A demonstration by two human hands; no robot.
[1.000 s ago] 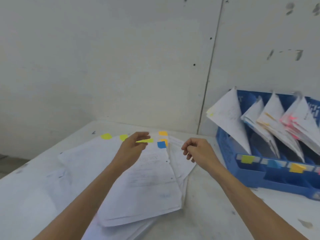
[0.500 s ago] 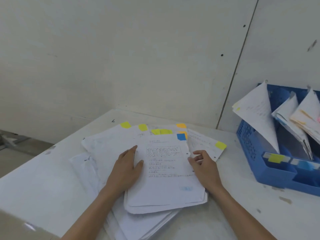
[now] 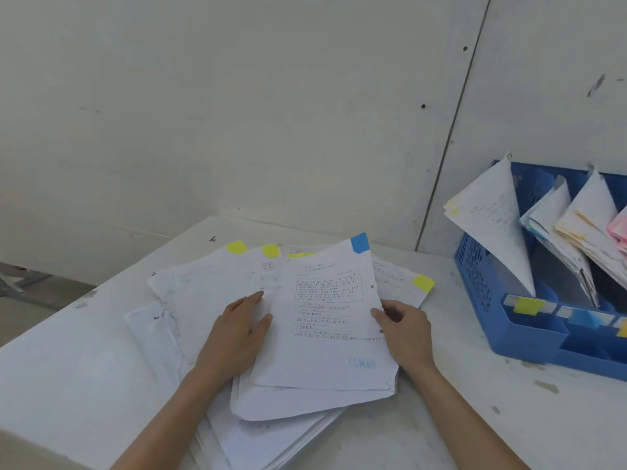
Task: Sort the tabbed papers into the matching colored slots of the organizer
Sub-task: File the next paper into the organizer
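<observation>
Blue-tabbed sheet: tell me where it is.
Head view, centre: the blue-tabbed sheet tops the paper pile, its right edge held by the right hand, left of the organizer.

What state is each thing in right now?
White sheet with blue tab: partly raised off pile, held at right edge.
Right hand: pinches that sheet.
Left hand: flat, pressing the pile.
Loose pile of white tabbed papers: fanned out, unsorted.
Blue plastic organizer: slots hold leaning papers.
</observation>
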